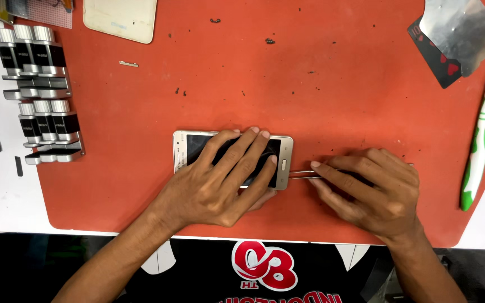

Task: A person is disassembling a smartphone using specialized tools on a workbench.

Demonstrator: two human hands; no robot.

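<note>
Left hand [220, 179] lies spread, pressing the gold smartphone [232, 159]; right hand [369, 193] pinches metal tweezers [304, 174] at its edge; a slip could gouge the screen.

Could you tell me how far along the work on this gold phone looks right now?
Early on. Done: the gold phone lies face up on the red mat, with clamps set out at the left. In hand: the left hand presses the screen flat while the right hand holds metal tweezers at the phone's end edge. Left: the phone looks closed, with no part lifted away.
</note>
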